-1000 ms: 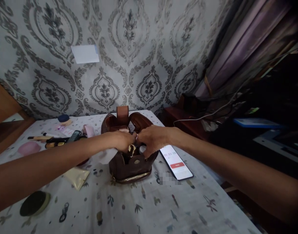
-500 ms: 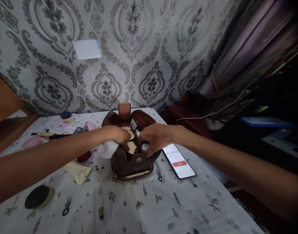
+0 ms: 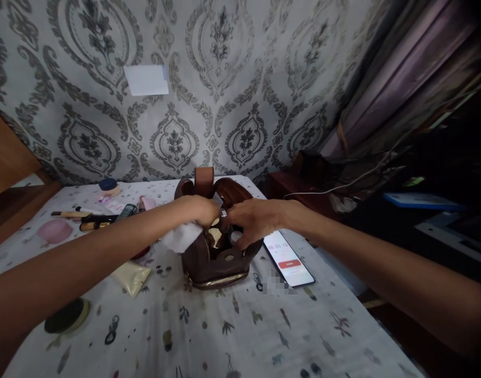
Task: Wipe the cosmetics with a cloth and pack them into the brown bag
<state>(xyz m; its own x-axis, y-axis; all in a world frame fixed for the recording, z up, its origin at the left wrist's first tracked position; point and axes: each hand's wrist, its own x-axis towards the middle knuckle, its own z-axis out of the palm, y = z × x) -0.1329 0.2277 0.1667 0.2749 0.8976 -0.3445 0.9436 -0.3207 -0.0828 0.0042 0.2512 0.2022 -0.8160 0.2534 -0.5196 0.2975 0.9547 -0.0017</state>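
Observation:
A dark brown bag (image 3: 216, 275) with a gold zipper stands open on the bed or table. My left hand (image 3: 206, 211) reaches into its mouth from the left, curled, the fingertips hidden. A crumpled white tissue (image 3: 182, 237) hangs from beneath this hand, over the bag's left rim. My right hand (image 3: 250, 219) reaches in over the right wall, thumb spread from the fingers; I cannot make out anything in its grasp. Between the hands show a gold round-topped item (image 3: 215, 238) and, beside my right thumb, a whitish lid (image 3: 236, 237).
A lit phone (image 3: 289, 262) lies right of the bag. On the left are a blue-lidded jar (image 3: 108, 187), a pink sponge-like piece (image 3: 54, 231), a cream tube (image 3: 133, 278) and a dark round case (image 3: 67, 315). The patterned wall (image 3: 220, 115) rises behind.
My left hand has shifted slightly right and deeper over the bag's mouth, with the tissue following. My right hand stays almost in place. The view has turned slightly.

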